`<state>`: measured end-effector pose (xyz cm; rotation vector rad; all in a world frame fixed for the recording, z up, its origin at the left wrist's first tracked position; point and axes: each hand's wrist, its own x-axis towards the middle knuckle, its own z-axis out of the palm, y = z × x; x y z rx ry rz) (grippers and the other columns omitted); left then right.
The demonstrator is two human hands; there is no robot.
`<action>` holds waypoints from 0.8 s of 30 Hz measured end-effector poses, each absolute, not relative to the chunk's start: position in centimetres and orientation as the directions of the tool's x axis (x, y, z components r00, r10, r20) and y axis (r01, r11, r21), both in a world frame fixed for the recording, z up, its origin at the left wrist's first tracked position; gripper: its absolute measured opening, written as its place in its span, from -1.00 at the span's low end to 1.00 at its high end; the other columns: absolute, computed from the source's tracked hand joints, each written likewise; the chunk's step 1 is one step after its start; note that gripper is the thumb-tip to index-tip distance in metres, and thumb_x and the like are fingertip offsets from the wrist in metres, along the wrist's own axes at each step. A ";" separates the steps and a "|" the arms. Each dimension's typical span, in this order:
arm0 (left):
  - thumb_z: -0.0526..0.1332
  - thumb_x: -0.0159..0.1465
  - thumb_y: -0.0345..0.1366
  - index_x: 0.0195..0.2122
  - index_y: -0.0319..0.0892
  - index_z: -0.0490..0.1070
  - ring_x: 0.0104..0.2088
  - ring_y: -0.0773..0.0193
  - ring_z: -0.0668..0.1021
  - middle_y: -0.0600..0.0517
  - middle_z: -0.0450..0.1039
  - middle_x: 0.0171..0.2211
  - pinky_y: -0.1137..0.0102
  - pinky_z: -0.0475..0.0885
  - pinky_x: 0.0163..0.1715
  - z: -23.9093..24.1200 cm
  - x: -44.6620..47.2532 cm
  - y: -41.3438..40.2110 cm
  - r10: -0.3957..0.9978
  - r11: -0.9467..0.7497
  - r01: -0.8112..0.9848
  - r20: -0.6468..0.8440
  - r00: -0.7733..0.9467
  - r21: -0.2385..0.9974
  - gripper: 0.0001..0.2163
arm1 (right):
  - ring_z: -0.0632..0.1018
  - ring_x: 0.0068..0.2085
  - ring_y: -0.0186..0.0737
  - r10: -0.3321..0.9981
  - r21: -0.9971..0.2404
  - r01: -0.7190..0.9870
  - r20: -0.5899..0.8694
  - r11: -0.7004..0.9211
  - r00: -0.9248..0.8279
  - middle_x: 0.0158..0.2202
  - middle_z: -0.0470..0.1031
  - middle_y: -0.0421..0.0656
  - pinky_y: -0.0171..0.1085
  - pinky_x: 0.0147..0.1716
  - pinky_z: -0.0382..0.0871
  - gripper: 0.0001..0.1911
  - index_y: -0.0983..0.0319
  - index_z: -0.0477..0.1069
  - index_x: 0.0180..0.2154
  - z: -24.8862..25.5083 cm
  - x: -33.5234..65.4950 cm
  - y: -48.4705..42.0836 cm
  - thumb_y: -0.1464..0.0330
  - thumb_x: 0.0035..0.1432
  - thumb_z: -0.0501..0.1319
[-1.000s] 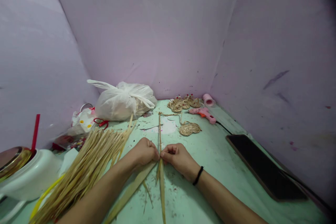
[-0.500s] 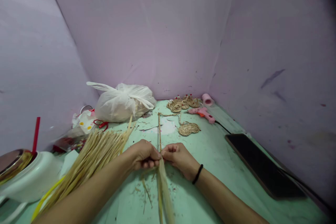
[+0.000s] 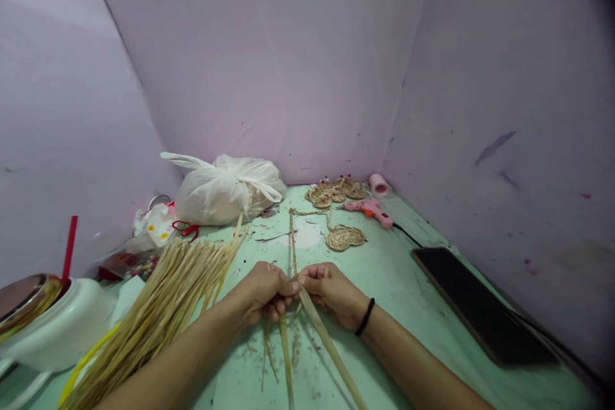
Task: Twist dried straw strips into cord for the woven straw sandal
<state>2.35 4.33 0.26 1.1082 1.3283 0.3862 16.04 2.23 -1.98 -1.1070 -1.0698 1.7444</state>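
Note:
At the middle of the table, my left hand [image 3: 269, 291] and my right hand [image 3: 329, 288] meet, both pinching a braided straw cord [image 3: 293, 240] at its near end. From the pinch the cord runs away from me, bends at the far end and links toward a coiled oval straw piece [image 3: 344, 237]. Loose straw strands [image 3: 331, 343] spread from my fingers toward me, one to the right and a thinner one straight down. A black band circles my right wrist. The exact crossing of the strands is hidden by my fingertips.
Left of my hands lies a bundle of dry straw strips [image 3: 158, 307], beside a white pot [image 3: 81, 317] with a red straw. Behind are a tied white plastic bag [image 3: 225, 192] and coiled straw pieces [image 3: 336, 191]. A pink glue gun [image 3: 369, 210], pink roll [image 3: 379, 184] and phone [image 3: 480, 307] stand right.
The wide loose strand has swung to the right, and the thinner strand now hangs apart to its left. Both hands stay pinched at nearly the same spot on the cord.

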 end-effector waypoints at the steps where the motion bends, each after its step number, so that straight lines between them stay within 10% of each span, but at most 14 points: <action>1: 0.24 -0.18 -0.32 -0.70 -0.26 0.25 -0.82 0.48 0.22 0.12 0.22 -0.81 0.56 0.04 -0.85 0.2 2.3 4.3 0.785 0.468 0.365 -0.568 0.246 0.805 -0.84 | 0.11 -0.69 -0.56 0.910 -0.927 -0.185 -0.255 -0.327 -0.328 -0.70 0.31 -0.26 -0.43 -0.69 -0.19 -0.77 0.31 0.26 -0.67 -2.0 16.2 2.3 0.31 -0.32 0.27; 24: 0.10 -0.17 -0.40 -0.76 -0.26 0.24 -0.77 0.56 0.02 0.20 0.01 -0.84 0.52 -0.15 -0.74 -0.9 2.8 3.5 0.910 0.303 0.337 -0.376 0.177 0.891 -0.91 | 0.23 -0.65 -0.48 0.959 -0.974 0.164 -0.191 -0.158 -0.210 -0.71 0.33 -0.26 -0.44 -0.65 0.06 -0.98 0.31 0.35 -0.64 -2.8 16.5 2.8 0.47 -0.28 0.17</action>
